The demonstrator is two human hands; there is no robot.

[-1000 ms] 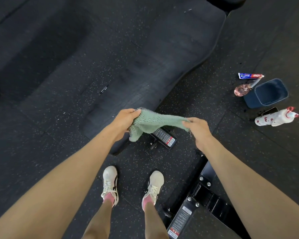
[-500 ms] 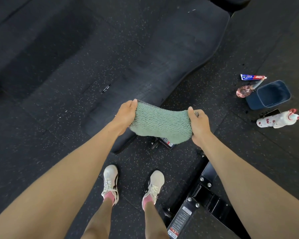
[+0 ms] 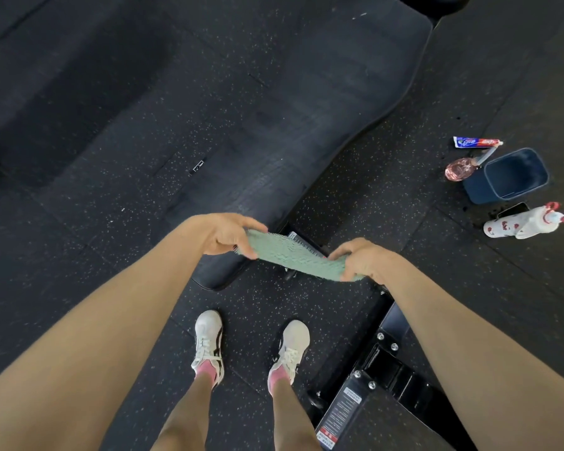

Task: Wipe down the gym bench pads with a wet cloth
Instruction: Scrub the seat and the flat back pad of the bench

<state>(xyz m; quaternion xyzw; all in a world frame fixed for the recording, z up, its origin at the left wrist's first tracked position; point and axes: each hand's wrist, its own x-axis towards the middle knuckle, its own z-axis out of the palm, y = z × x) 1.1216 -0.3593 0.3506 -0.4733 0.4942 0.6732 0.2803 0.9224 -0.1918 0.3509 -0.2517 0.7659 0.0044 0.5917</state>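
The cloth [image 3: 293, 255] is gripped at its ends by the left hand [image 3: 222, 234] and right hand [image 3: 362, 260], fingers curled, and is held taut by the near end of the pad [image 3: 306, 125]. The pad's far end is cut off.

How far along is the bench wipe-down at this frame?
Done: the green cloth is picked up; no wiped patch shows clearly on the bench pad. In hand: the left hand and right hand grip its ends, stretching it by the pad's near end. Left: apparently all the wiping.
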